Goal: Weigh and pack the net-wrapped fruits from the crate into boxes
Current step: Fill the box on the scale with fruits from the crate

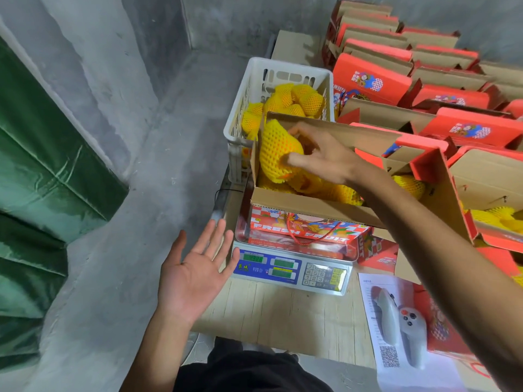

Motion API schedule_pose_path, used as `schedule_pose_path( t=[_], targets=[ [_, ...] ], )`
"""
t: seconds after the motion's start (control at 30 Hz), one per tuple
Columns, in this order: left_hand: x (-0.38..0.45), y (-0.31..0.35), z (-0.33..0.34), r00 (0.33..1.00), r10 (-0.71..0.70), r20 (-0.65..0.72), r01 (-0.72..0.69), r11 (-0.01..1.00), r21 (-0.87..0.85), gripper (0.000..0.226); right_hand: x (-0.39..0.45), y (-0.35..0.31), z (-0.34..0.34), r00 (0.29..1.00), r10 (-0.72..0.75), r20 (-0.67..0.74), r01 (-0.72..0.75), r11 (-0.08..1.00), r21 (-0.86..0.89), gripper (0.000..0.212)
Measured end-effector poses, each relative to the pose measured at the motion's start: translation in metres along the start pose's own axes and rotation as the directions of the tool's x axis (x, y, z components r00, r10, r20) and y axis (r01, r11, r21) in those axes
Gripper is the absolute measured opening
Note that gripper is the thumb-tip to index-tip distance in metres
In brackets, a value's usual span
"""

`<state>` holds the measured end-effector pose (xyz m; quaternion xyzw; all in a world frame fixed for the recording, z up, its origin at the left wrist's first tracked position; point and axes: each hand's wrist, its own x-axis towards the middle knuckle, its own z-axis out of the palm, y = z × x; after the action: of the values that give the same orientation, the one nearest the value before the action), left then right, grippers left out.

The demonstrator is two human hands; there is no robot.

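I see a pale wooden desk [285,315] carrying a digital scale [291,267] near its left edge. To the right lie a printed sheet [396,335] with a grey controller [402,323] on it, and red boxes [452,123] crowd the far right.

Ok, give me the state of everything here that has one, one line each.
Right hand: gripping a net-wrapped fruit.
Left hand: open, palm up, empty.
Box: flaps open, on the scale, part-filled.
Scale: switched on, reading unclear.
Crate: holds fruit.
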<state>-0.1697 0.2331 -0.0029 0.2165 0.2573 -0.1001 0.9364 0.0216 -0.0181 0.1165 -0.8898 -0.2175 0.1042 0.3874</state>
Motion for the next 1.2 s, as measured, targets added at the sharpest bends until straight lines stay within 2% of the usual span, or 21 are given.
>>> schedule_pose_path(
  t=[0.07, 0.13, 0.2, 0.27, 0.37, 0.5, 0.57, 0.67, 0.7, 0.77, 0.87, 0.93, 1.03, 1.07, 1.13, 1.17, 1.2],
  targets=[
    [-0.002, -0.001, 0.01, 0.997, 0.069, 0.027, -0.07, 0.996, 0.048, 0.043, -0.009, -0.015, 0.004, 0.999, -0.004, -0.052, 0.008, 0.997, 0.078, 0.037],
    [-0.008, 0.0, 0.026, 0.971, 0.223, 0.09, -0.235, 0.96, 0.155, 0.035, -0.018, -0.032, 0.012, 0.999, 0.007, -0.052, -0.001, 0.994, 0.111, 0.035],
    [-0.016, 0.006, 0.045, 0.904, 0.378, 0.201, -0.423, 0.862, 0.279, 0.053, -0.026, -0.05, 0.021, 0.999, 0.021, -0.031, -0.017, 0.992, 0.122, 0.044],
    [-0.022, 0.015, 0.061, 0.846, 0.433, 0.312, -0.53, 0.748, 0.398, 0.08, -0.031, -0.068, 0.033, 1.0, 0.014, -0.017, -0.012, 0.993, 0.116, 0.049],
    [-0.023, 0.015, 0.079, 0.83, 0.385, 0.404, -0.555, 0.648, 0.522, 0.095, -0.039, -0.092, 0.059, 1.0, 0.02, -0.015, -0.019, 0.999, 0.041, 0.053],
    [-0.017, 0.013, 0.066, 0.821, 0.524, 0.227, -0.56, 0.659, 0.502, 0.085, -0.051, -0.1, 0.092, 0.991, -0.114, -0.064, 0.107, 0.989, -0.107, 0.048],
    [-0.016, 0.014, 0.055, 0.827, 0.522, 0.208, -0.539, 0.633, 0.556, 0.074, -0.054, -0.097, 0.097, 0.986, -0.164, -0.039, 0.163, 0.986, -0.04, 0.04],
    [-0.01, 0.015, 0.044, 0.854, 0.504, 0.132, -0.453, 0.594, 0.665, 0.044, -0.057, -0.095, 0.105, 0.981, -0.193, -0.013, 0.193, 0.977, 0.086, 0.027],
    [-0.009, 0.015, 0.043, 0.862, 0.492, 0.124, -0.431, 0.581, 0.69, 0.043, -0.057, -0.094, 0.108, 0.981, -0.194, -0.014, 0.194, 0.976, 0.1, 0.025],
    [-0.011, 0.017, 0.032, 0.867, 0.465, 0.179, -0.459, 0.604, 0.652, 0.059, -0.058, -0.094, 0.112, 0.979, -0.204, -0.007, 0.204, 0.974, 0.1, 0.023],
    [-0.015, 0.017, 0.023, 0.863, 0.477, 0.169, -0.477, 0.657, 0.584, 0.075, -0.062, -0.094, 0.116, 0.971, -0.234, -0.057, 0.238, 0.968, 0.077, 0.021],
    [-0.014, 0.017, 0.023, 0.859, 0.486, 0.162, -0.492, 0.697, 0.521, 0.068, -0.068, -0.096, 0.122, 0.966, -0.25, -0.07, 0.254, 0.966, 0.053, 0.02],
    [-0.013, 0.02, 0.025, 0.888, 0.404, 0.219, -0.459, 0.766, 0.45, 0.041, -0.071, -0.098, 0.123, 0.968, -0.243, -0.059, 0.243, 0.97, -0.016, 0.024],
    [-0.016, 0.024, 0.025, 0.908, 0.362, 0.21, -0.418, 0.798, 0.433, 0.047, -0.071, -0.098, 0.12, 0.965, -0.253, -0.073, 0.253, 0.967, -0.014, 0.023],
    [-0.022, 0.027, 0.027, 0.932, 0.297, 0.209, -0.355, 0.866, 0.353, 0.082, -0.07, -0.097, 0.107, 0.94, -0.305, -0.151, 0.309, 0.951, 0.001, 0.018],
    [-0.023, 0.029, 0.027, 0.95, 0.267, 0.162, -0.306, 0.903, 0.303, 0.097, -0.069, -0.095, 0.099, 0.924, -0.323, -0.206, 0.328, 0.945, -0.012, 0.016],
    [-0.024, 0.032, 0.025, 0.967, 0.217, 0.134, -0.24, 0.952, 0.189, 0.106, -0.067, -0.092, 0.089, 0.911, -0.32, -0.259, 0.321, 0.946, -0.036, 0.016]
  ],
)
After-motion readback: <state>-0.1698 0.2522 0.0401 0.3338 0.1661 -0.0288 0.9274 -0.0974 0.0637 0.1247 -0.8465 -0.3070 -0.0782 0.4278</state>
